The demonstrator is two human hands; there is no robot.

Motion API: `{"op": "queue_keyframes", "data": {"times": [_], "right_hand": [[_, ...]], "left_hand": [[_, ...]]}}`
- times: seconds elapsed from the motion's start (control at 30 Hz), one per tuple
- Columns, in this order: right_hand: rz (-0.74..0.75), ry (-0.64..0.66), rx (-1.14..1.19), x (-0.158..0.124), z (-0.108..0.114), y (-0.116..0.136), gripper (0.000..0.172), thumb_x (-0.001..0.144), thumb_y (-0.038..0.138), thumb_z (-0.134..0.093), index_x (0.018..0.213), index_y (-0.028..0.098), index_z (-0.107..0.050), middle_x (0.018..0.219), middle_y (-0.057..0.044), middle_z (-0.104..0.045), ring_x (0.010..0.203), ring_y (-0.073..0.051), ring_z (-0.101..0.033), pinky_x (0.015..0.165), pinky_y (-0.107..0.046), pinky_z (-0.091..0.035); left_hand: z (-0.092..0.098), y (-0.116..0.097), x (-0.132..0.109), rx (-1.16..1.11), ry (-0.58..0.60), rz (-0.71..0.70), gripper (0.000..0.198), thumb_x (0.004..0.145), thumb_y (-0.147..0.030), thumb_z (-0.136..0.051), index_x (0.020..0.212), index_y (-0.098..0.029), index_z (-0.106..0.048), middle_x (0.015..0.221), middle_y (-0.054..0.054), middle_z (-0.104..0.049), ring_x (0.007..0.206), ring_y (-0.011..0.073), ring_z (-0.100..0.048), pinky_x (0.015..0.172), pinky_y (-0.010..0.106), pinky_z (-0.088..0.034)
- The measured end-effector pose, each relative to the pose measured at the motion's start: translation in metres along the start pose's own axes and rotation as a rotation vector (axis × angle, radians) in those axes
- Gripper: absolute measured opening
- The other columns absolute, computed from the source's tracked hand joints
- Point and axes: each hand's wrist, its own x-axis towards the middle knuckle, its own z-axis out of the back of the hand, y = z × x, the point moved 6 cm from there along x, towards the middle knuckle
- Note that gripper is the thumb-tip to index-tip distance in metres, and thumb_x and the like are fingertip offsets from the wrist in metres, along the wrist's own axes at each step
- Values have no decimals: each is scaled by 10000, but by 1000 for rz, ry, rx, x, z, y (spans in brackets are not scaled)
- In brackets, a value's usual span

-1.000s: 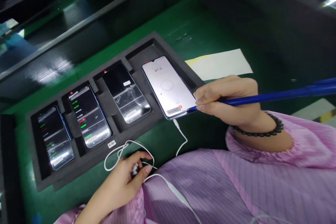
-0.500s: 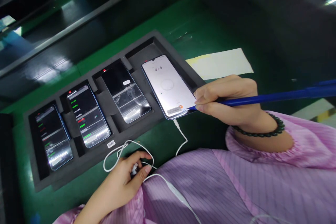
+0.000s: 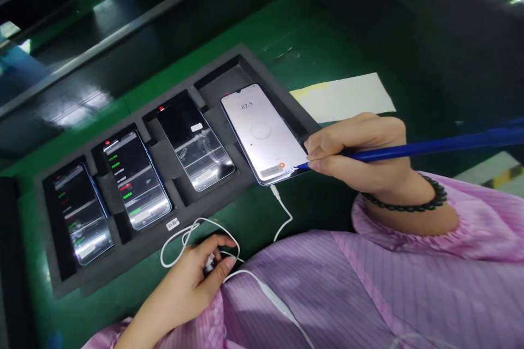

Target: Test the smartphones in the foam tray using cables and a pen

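Observation:
A dark foam tray [image 3: 139, 248] holds several phones in its slots. The rightmost phone [image 3: 262, 131] shows a white screen reading 87.5, and a white cable [image 3: 282, 212] is plugged into its near end. My right hand [image 3: 360, 150] pinches a long blue stylus [image 3: 429, 147], whose tip touches the lower right corner of that screen. My left hand [image 3: 192, 281] rests near the tray's front edge, its fingers closed on a small piece of the white cable loop [image 3: 180, 240]. The three other phones [image 3: 135, 180] show dark screens with text.
The tray lies on a green work surface [image 3: 286, 38]. A white and yellow paper sheet [image 3: 344, 97] lies right of the tray. A dark rail [image 3: 123, 38] runs along the far side. My pink striped sleeves fill the bottom right.
The orange spot at the bottom of the white screen is now under the stylus tip. My hands have hardly moved; the view shifted slightly.

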Motion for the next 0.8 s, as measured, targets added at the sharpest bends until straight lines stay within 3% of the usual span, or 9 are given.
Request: {"op": "queue_keyframes", "data": {"times": [0.3,0.37,0.47,0.57,0.7,0.8], "right_hand": [[12,6,-14,-2,3,1,303,711,-26,-563,563,180,-396,510,75,-381,439,-41,-344,433,-215,-291],[33,19,7,-2,2,1,290,725,-26,-586,577,183,-451,512,71,-426,429,-47,-377,434,-220,-317],[76,-71,19,-1,5,1,191,773,28,-644,707,203,-607,564,46,-536,461,-88,-475,449,-254,-361],[111,-132,-114,-1,4,5,94,912,218,-645,847,258,-699,656,1,-647,601,-161,-567,577,-340,-434],[91,-63,-407,-2,-1,5,385,1008,556,-446,903,329,-740,760,-25,-677,823,-241,-624,859,-471,-414],[38,44,-549,-4,-3,-6,566,983,697,-298,1056,341,-732,941,-40,-665,994,-276,-625,920,-495,-374]], "left_hand": [[0,2,0,-11,7,6,441,979,-531,-466,1205,-191,-634,747,-6,-564,594,108,-443,565,247,-331],[1,2,1,-7,1,4,441,979,-527,-465,1205,-188,-633,745,-5,-559,594,110,-442,560,248,-329],[1,1,0,-5,1,4,436,978,-522,-464,1210,-193,-631,730,-12,-539,574,107,-424,547,250,-317],[0,2,0,-9,2,15,437,973,-526,-464,1209,-200,-633,751,-8,-545,570,104,-424,552,251,-326],[0,1,0,-20,2,22,442,968,-531,-458,1205,-204,-637,759,-4,-540,582,110,-435,562,252,-340],[0,1,0,-17,12,23,442,969,-526,-454,1212,-205,-636,739,-11,-520,569,109,-419,554,252,-330]]}}
